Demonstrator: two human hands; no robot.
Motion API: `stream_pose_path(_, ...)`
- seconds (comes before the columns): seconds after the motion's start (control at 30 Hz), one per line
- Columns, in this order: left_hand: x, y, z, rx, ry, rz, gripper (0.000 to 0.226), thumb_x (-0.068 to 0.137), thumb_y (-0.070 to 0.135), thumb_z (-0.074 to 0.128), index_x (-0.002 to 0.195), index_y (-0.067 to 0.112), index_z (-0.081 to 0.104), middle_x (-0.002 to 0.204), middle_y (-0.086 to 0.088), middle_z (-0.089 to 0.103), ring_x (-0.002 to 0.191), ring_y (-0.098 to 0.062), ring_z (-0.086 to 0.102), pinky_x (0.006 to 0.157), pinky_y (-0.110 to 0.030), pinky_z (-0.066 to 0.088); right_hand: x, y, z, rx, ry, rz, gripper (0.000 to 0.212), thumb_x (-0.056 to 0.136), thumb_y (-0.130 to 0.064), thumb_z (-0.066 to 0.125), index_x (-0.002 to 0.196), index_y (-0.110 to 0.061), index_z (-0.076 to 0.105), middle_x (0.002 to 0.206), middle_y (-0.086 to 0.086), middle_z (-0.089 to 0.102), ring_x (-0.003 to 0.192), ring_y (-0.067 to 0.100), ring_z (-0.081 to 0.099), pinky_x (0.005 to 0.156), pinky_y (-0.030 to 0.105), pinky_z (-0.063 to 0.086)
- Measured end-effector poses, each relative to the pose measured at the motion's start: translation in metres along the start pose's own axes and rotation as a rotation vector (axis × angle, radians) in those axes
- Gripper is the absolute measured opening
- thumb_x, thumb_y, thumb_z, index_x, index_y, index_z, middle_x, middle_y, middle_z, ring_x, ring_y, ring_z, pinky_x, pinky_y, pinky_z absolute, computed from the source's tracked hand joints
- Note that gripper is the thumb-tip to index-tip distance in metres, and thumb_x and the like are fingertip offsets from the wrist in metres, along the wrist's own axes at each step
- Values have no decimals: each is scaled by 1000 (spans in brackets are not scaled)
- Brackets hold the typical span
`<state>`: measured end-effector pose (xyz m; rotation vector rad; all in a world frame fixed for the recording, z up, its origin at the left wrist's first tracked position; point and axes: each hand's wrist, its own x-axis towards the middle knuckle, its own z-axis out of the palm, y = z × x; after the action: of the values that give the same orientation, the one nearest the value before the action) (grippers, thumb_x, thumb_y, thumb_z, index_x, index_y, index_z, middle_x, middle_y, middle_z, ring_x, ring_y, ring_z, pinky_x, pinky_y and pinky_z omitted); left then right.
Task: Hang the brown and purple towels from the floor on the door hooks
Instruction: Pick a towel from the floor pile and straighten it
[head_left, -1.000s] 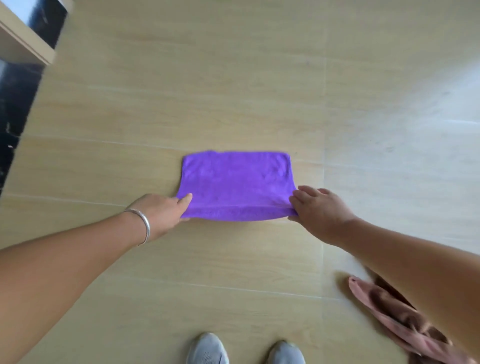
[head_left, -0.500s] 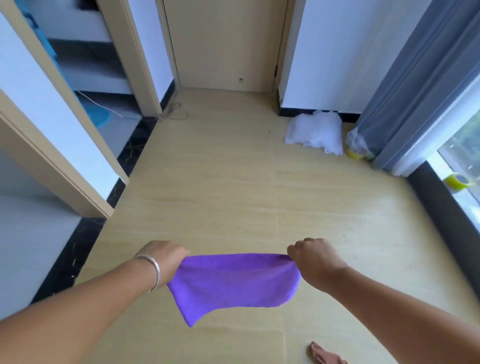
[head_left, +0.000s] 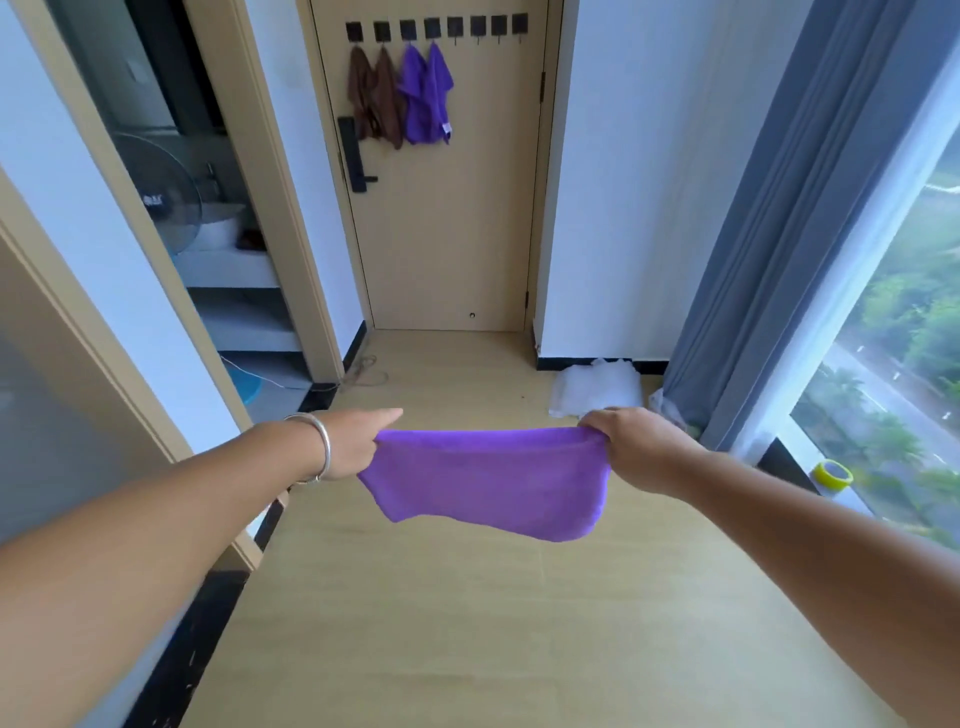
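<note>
Currently, a fan is seen through the open doorway at the far left, on a white shelf. Next, the left hand, with a silver bracelet on its wrist, is held out in front of the body; the left corner of a purple towel is pinched between thumb and curled fingers, while the index finger is extended forward. The towel is held in the air above the wooden floor, stretched between both hands, with its lower edge hanging free and sagging lower at the right. Beyond it, at the end of the hallway, a closed door is seen with a row of black hooks across its top. Two brown towels are hung on the leftmost hooks, and two purple towels are hung just beside them; the remaining hooks to the right are unoccupied. A black handle is fitted at the door's left edge. The right hand is closed around the towel's right corner, with the fabric bunched in the curled fingers. A white bundle is located on the floor behind this hand, against the wall. At the right, a grey curtain is hung beside the window, and a roll of yellow tape is placed on the sill.
</note>
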<state>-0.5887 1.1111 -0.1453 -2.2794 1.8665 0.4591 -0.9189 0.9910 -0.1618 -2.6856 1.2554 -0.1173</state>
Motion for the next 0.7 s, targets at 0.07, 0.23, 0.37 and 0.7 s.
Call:
stream_pose_path(0.07,-22,8,-36,-42,109,46,41,89,5,35,111,31,58,112,2,64,102,-30,58,73,-32,43,-5,-6,-38,-23,54,30,51,80,0,32,109,-30,61,99,1,63,85,25,57,67,34,49)
stream_pose_path(0.23,-70,33,-109,113,338,51,37,76,-3,36,69,31,49,70,10,53,74,-22,54,51,-27,30,-23,-28,-124,-166,119,2,51,74,0,34,107,-31,58,81,-3,53,71,25,55,52,29,40)
stream_pose_path(0.37,-98,38,-150,294,403,54,32,77,-3,40,72,27,49,72,6,52,71,-22,53,49,-28,30,-40,-42,-182,-232,148,13,51,77,-2,37,112,-30,60,88,-3,52,75,23,50,56,27,37)
stream_pose_path(0.7,-135,42,-211,179,406,37,23,92,5,37,79,20,48,84,-6,61,74,-23,54,64,-33,39,-71,-56,-258,-242,280,79,55,76,-3,33,110,-32,65,107,-3,65,96,23,59,69,31,44)
